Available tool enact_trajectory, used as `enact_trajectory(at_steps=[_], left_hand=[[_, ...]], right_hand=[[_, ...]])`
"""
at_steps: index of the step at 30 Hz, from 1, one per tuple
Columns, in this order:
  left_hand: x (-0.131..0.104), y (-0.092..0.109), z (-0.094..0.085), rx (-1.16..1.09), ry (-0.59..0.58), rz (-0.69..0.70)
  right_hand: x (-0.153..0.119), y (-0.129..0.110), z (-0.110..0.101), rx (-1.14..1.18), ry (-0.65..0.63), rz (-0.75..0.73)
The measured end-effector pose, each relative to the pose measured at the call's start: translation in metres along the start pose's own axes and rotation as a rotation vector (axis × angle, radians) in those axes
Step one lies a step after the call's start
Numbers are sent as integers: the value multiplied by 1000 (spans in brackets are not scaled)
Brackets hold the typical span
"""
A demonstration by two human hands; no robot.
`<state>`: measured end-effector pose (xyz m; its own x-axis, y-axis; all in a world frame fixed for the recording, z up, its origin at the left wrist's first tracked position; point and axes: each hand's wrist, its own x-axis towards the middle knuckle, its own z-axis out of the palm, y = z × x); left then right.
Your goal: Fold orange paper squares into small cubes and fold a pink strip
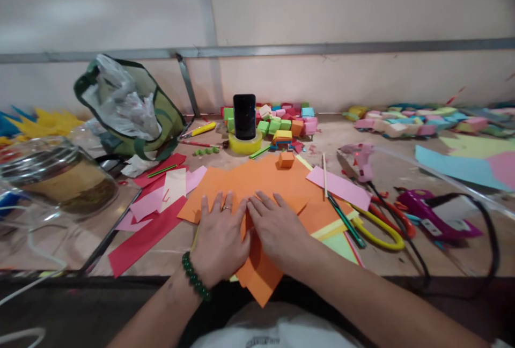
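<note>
Orange paper (257, 174) lies in overlapping sheets at the middle of the table, one corner hanging toward my body. My left hand (221, 241) rests flat on it, fingers stretched forward, with a ring and a green bead bracelet (195, 277) on that arm. Beside it, my right hand (279, 232) also presses flat on the orange paper, its fingertips close to my left thumb and forefinger. What lies under both palms is hidden. Just beyond the fingers sits a small orange paper box (286, 160). Yellow and green sheets (340, 246) show beneath the orange ones.
Left are red paper strips (147, 238), a glass jar (60, 179) and a green bag (156, 101). A phone (244, 116) stands in yellow tape (237, 144) before colored paper boxes (277, 123). Right are yellow-handled scissors (380, 238), a pink glue gun (362, 160) and a purple tool (430, 216).
</note>
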<state>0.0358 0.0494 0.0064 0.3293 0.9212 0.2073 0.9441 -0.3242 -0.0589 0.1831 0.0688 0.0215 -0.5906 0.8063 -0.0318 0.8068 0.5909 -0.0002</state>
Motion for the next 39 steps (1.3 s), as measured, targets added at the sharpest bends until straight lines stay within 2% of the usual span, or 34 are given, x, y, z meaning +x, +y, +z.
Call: enact_trajectory(at_steps=[9,13,20,24,29,32,33,36,39], left_hand=[[2,-1,-3,14,-23,16],[2,0,-4,4,-18,11],[2,0,-4,4,-21,6],[2,-1,-4,6,-26,5],[3,-1,-5,-4,-23,19],[5,-1,-3,-28,-21,78],[6,-1,-2,-41,-28,101],[7,-2,1,-69,-68,141],[7,-2,0,-63,-89,141]], right_hand=[[3,1,9,-106,19,30],[-1,10,9,-132,20,103],[-14,31,8,-240,38,146],[-28,54,8,-315,41,220],[-44,79,-11,-316,-43,341],[-41,68,-23,-251,11,334],[-38,59,-24,-207,36,279],[-26,28,-18,-38,41,29],[-19,10,-5,54,66,-16]])
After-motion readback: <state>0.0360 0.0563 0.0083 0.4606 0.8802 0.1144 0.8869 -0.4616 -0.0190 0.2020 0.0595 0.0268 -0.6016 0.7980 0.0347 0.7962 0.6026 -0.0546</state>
